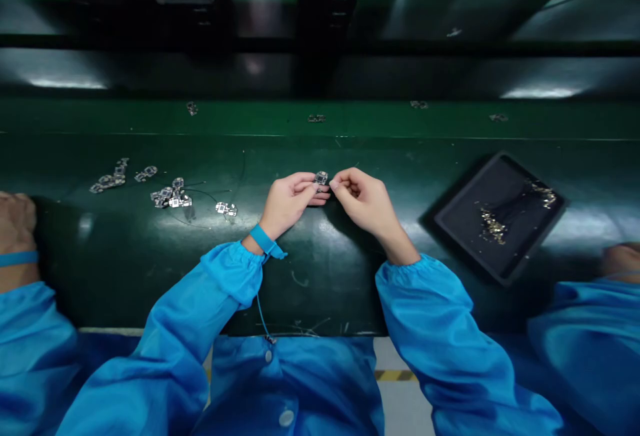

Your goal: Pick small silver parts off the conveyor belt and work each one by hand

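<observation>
Both my hands meet over the middle of the dark green bench (pixel 320 269). My left hand (pixel 290 199) pinches a small silvery square part (pixel 321 177) between thumb and fingers. My right hand (pixel 363 199) is curled closed, its thumb and forefinger pinched right beside that part; what they hold, if anything, is too small to see. A blue strap (pixel 265 241) circles my left wrist, with a cord hanging from it.
Several similar silvery parts (pixel 170 195) lie scattered on the bench to the left. A black tray (pixel 500 216) with small gold-coloured pieces sits at the right. Co-workers' blue sleeves (pixel 590 336) and a hand (pixel 15 219) show at both edges. More parts lie along the far strip.
</observation>
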A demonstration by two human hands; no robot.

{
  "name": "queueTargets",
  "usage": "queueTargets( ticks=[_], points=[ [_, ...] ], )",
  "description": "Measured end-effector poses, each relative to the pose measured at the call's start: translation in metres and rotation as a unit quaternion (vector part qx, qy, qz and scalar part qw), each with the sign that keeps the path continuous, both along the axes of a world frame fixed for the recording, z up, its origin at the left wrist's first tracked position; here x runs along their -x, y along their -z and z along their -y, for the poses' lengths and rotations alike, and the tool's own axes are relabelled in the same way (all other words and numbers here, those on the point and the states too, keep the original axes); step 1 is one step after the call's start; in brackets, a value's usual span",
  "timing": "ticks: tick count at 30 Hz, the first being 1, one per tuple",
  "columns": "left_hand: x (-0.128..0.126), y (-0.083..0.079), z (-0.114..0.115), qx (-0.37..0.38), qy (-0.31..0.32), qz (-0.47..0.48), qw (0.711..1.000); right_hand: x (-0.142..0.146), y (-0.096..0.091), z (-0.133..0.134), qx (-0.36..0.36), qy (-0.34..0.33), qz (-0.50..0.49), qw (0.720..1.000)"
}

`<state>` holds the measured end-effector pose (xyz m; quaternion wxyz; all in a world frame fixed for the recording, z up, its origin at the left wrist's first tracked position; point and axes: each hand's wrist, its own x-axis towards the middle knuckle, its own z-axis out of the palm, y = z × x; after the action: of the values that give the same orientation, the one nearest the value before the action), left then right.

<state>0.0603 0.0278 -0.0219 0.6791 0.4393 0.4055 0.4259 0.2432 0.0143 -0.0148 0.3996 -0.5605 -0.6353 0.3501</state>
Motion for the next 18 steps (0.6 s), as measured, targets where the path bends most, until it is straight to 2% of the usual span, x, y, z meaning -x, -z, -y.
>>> queueTargets(
  ticks=[6, 11, 18],
  points=[
    [-0.0013, 0.0026, 0.0001, -0.013, 0.002, -0.007, 1.0, 0.0032, 0.0044, 0.0019, -0.076, -0.016, 0.062, 0.995],
    [-0.0013, 0.001, 0.0013, -0.011, 0.008, -0.016, 1.0, 0.0027, 0.0084, 0.0025, -0.072, -0.048, 0.086, 0.993],
    [-0.0009, -0.0014, 0.0021, -0.011, 0.021, -0.021, 0.999, 0.0025, 0.0076, 0.0031, -0.064, -0.051, 0.096, 0.992]
  ],
)
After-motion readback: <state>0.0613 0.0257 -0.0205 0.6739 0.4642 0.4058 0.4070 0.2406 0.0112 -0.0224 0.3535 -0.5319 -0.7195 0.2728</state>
